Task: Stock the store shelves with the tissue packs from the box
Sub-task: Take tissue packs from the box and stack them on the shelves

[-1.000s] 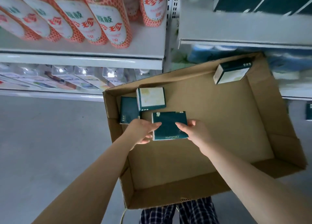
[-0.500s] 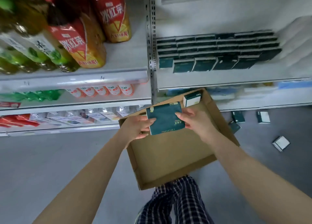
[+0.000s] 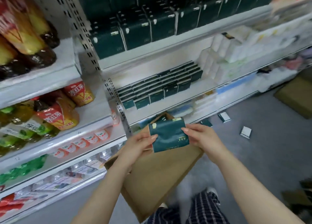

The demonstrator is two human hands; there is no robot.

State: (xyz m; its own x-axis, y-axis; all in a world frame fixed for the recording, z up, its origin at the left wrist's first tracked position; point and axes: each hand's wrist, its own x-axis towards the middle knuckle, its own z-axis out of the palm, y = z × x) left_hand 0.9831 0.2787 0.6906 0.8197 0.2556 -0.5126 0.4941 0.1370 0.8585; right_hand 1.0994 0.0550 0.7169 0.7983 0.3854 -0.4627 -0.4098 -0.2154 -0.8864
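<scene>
Dark green film, creased and glossy, covers the tissue pack (image 3: 168, 135) pinched between both hands above the cardboard box (image 3: 157, 178). The left hand (image 3: 137, 146) closes its thumb and fingertips on the pack's lower left corner, palm turned inward, forearm rising from the lower left of the view. The right hand (image 3: 203, 138) grips the right edge, thumb on the front face, the other fingers hidden behind it, forearm entering from the lower right. The pack is roughly rectangular, tilted slightly with its right side lower, and carries a small pale mark near its upper left corner and faint gold lettering near its lower right (too blurred to read). It hangs clear of the box floor, in front of the box's far wall.

Beyond the hands, the middle shelf (image 3: 177, 103) holds rows of matching packs (image 3: 160, 86) lying flat toward its left end, with white paper goods (image 3: 224, 51) at its right. The shelf above bears larger dark green packs (image 3: 135, 31) standing upright. Bottled drinks (image 3: 55, 112) fill the left bay. Several packs (image 3: 246, 132) lie scattered on the grey floor (image 3: 261, 156) to the right.
</scene>
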